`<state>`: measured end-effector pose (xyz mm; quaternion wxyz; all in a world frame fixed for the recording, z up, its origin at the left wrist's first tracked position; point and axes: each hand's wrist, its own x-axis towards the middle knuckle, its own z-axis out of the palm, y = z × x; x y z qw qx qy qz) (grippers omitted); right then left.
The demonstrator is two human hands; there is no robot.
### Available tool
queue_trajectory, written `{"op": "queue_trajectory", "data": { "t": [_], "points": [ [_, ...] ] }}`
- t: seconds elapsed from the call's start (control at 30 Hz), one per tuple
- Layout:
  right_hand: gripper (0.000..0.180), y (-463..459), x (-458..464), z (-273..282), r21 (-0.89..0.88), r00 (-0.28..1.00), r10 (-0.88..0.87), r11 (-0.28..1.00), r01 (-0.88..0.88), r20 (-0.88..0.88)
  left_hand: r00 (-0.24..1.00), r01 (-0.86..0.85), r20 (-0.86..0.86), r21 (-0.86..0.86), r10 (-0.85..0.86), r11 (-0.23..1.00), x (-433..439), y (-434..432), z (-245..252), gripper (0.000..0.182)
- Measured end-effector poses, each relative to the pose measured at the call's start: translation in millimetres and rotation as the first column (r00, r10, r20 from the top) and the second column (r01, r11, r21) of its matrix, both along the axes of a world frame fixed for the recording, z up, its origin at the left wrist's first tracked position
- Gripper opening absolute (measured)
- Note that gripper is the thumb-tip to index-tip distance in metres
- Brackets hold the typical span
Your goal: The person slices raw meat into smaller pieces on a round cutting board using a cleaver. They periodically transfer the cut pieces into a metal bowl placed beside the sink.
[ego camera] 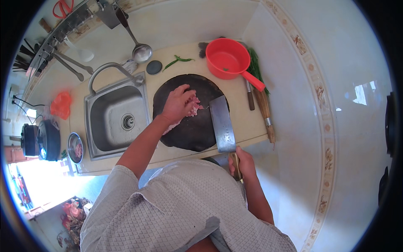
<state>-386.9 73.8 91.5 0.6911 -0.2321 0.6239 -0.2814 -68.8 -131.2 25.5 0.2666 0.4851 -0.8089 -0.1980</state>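
A round, dark chopping block (201, 132) sits on the counter before me. My left hand (180, 102) is cupped over cut pink raw meat (194, 105) on it, fingers curled against the pieces. A paler strip of meat (171, 127) shows below my wrist; how far it runs under the hand is hidden. In my right hand (244, 164) is the handle of a cleaver (223, 124). Its broad steel blade lies over the block's right edge, a little apart from the meat.
Left of the block is a steel sink (116, 126) with a curved faucet (110, 65). A metal bowl (75, 148) holds more meat. Behind stand a red plastic dipper (228, 58), green chilies (176, 61) and a round dark lid (154, 67). A knife (249, 96) lies at right.
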Motion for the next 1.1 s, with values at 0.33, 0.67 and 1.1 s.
{"op": "queue_trajectory", "data": {
  "t": [0.33, 0.67, 1.1],
  "points": [
    [0.068, 14, -8, -86, 0.104, 0.826, -0.139, 0.99, 0.098, 0.546, 0.994, -0.084, 0.067, 0.033, 0.082, 0.996, -27, 18, -9, 0.082],
    [0.068, 6, 18, -76, 0.076, 0.905, -0.124, 0.992, 0.102, 0.408, 0.999, -0.05, -0.012, -0.012, 0.05, 0.999, -20, 23, -41, 0.074],
    [0.026, -8, 49, -48, -0.183, 0.996, 0.004, 0.983, 0.013, 0.093, 0.896, -0.443, 0.037, 0.119, 0.442, 0.889, -59, 11, -30, 0.101]
  ]
}}
